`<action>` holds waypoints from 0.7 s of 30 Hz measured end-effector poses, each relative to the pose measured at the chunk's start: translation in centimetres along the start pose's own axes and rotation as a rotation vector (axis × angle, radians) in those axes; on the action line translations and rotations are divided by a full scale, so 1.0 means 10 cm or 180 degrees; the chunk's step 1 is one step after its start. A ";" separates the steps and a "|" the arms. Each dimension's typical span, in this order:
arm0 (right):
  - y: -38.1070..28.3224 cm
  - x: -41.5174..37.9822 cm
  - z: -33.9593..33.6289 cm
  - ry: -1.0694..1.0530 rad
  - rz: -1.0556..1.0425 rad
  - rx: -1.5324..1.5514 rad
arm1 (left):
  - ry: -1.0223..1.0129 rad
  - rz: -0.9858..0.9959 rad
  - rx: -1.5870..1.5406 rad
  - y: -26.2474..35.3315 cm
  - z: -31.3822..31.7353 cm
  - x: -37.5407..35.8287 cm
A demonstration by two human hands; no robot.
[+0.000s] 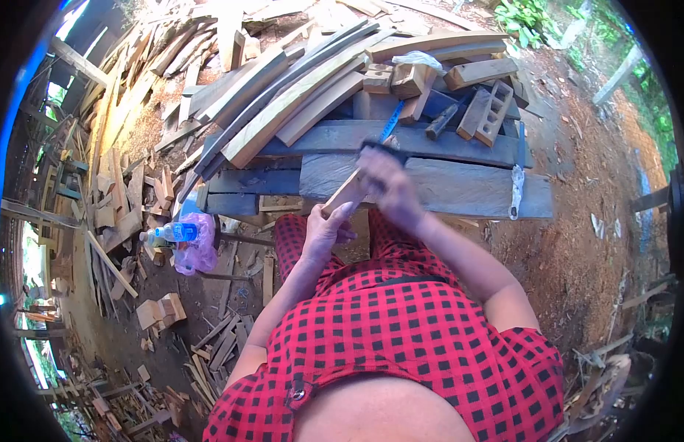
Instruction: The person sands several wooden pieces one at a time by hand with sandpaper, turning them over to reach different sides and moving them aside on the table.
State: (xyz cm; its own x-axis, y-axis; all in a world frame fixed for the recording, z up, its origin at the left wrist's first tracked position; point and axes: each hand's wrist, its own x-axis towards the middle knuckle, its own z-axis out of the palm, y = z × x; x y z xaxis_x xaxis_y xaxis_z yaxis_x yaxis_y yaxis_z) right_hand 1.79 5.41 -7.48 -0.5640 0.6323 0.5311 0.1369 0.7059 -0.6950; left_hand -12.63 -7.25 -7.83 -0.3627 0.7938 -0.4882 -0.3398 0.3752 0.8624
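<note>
My left hand (324,233) grips the lower end of a short wooden piece (343,194), which slants up and away over the near edge of the workbench. At the piece's far end is my right hand (395,188), blurred by motion, its fingers closed around a dark, block-like tool (386,152). I cannot tell what kind of tool it is. Just beyond it, a blue strip (392,122) lies among the wood. A wide plank (467,186) forms the bench's near surface.
Long boards (297,103) are stacked across the bench's left and back. Wooden blocks (409,79) and a piece with square holes (495,113) lie at the back right. A plastic bottle (177,233) and pink bag (197,249) are at the left. Offcuts (162,312) litter the ground.
</note>
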 end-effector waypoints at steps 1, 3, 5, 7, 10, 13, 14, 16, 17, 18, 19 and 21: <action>-0.19 -0.13 0.06 -0.0183 -0.0192 0.0149 | 0.0005 -0.0007 0.0005 -0.04 -0.01 0.01; -0.26 -0.18 0.01 -0.0330 -0.0267 0.0332 | -0.0078 0.0500 -0.0023 -0.08 -0.03 0.00; -0.17 -0.17 -0.04 -0.0474 -0.0339 0.0509 | -0.0065 0.0418 0.0046 -0.05 -0.02 0.00; 0.18 0.00 -0.14 -0.0257 -0.0233 0.0248 | -0.0063 0.0322 0.0112 -0.07 0.00 -0.04; 0.60 0.22 -0.23 0.0242 0.0563 0.0475 | 0.0003 0.0476 0.0082 -0.05 0.06 -0.05; 0.47 0.19 -0.18 0.0077 0.0369 0.0060 | 0.0051 0.0380 0.0113 -0.05 0.08 -0.08; 0.23 0.09 -0.15 -0.0135 0.0054 0.0028 | 0.0020 0.0356 0.0068 -0.05 0.06 -0.06; -0.22 -0.23 -0.05 -0.0305 -0.0181 0.0199 | 0.0008 0.0321 0.0023 -0.07 0.03 -0.06; -0.33 -0.32 -0.02 -0.0466 -0.0402 0.0363 | -0.0002 0.0452 0.0046 -0.10 0.02 -0.05; -0.29 -0.30 -0.04 -0.0451 -0.0402 0.0364 | -0.0022 0.0590 0.0073 -0.11 0.01 -0.03; -0.19 -0.27 -0.10 -0.0443 -0.0383 0.0291 | -0.0037 0.0596 0.0085 -0.12 0.00 -0.01; 0.16 -0.17 -0.20 -0.0176 -0.0253 0.0231 | -0.0021 0.0612 0.0308 -0.15 -0.01 0.00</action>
State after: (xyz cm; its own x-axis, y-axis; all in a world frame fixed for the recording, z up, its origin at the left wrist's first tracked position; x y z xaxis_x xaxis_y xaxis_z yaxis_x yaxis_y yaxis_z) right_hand 4.62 6.12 -8.52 -0.6151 0.5553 0.5597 0.0319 0.7268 -0.6861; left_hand -12.22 -7.81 -9.13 -0.4071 0.8581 -0.3129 -0.1798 0.2606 0.9486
